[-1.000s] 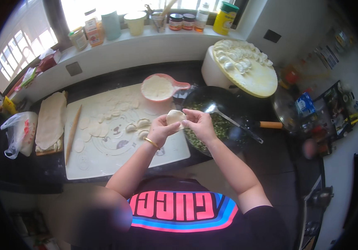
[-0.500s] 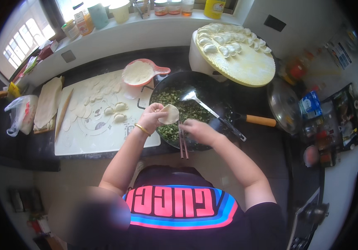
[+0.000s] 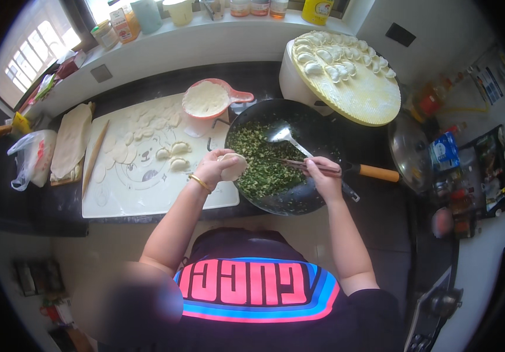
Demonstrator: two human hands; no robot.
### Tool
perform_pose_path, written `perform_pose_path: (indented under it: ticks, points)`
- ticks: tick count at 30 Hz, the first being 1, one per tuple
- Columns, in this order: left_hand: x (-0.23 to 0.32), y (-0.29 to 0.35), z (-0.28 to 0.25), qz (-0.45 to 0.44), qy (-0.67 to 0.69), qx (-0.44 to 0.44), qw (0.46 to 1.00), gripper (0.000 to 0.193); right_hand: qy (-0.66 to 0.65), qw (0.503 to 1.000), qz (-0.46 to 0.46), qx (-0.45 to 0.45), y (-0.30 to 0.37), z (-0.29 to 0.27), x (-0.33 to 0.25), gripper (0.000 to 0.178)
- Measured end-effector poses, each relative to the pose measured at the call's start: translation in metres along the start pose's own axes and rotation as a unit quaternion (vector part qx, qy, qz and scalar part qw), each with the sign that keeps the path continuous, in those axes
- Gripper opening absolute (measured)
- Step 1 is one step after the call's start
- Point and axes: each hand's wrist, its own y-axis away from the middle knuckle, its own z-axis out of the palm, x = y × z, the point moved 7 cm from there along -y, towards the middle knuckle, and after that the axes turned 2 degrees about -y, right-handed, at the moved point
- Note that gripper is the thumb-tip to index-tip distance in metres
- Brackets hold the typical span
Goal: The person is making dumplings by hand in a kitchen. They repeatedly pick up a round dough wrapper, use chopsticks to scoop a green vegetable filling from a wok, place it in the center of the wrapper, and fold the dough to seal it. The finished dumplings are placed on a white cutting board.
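Note:
A round dough wrapper (image 3: 234, 168) rests in my left hand (image 3: 210, 168), held at the near-left rim of the black wok (image 3: 314, 196). My right hand (image 3: 325, 176) grips a pair of brown chopsticks (image 3: 292, 162), whose tips reach left into the chopped green filling (image 3: 261, 164). A metal spoon (image 3: 280, 134) with a dark handle lies in the wok, its handle passing beneath my right hand and over the rim. On the white dough mat (image 3: 158, 193) to the left are several flat wrappers (image 3: 117, 154) and a few folded dumplings (image 3: 179, 155).
A red-rimmed bowl of flour (image 3: 206, 100) stands behind the mat. At the back right, a round yellow tray (image 3: 370, 97) carries rows of dumplings. A rolling pin (image 3: 95, 158) lies along the mat's left edge. The wok's wooden handle (image 3: 379, 173) points right, toward a glass lid (image 3: 411, 152).
My right hand has taken up the chopsticks from the wok's near rim and moved right, their tips now in the filling. The wrapper in my left hand has tilted. The view has shifted slightly.

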Motion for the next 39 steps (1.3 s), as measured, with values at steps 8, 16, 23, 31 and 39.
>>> perform_pose_path:
  ticks: [8,16,23,31,39]
  points:
    - [0.047,0.015,-0.014,0.241,-0.373,0.160,0.882,0.020,0.009,0.994,0.083,0.068,0.019,-0.027,0.003,0.013]
    - [0.043,0.001,-0.039,0.203,-0.280,0.174,0.922,0.020,-0.090,0.982,0.025,0.161,0.005,0.002,0.036,0.016]
    - [0.000,-0.010,-0.040,0.019,0.173,-0.034,0.984,0.030,-0.129,0.985,0.061,0.102,-0.017,0.032,0.058,0.016]
    - [0.003,-0.008,-0.042,0.014,0.277,-0.092,0.956,0.034,-0.267,0.926,0.235,0.126,-0.006,0.042,0.095,0.018]
    - [0.014,-0.007,-0.032,-0.002,0.377,-0.113,0.919,0.034,-0.380,0.856,0.327,0.129,0.003,0.036,0.115,0.020]
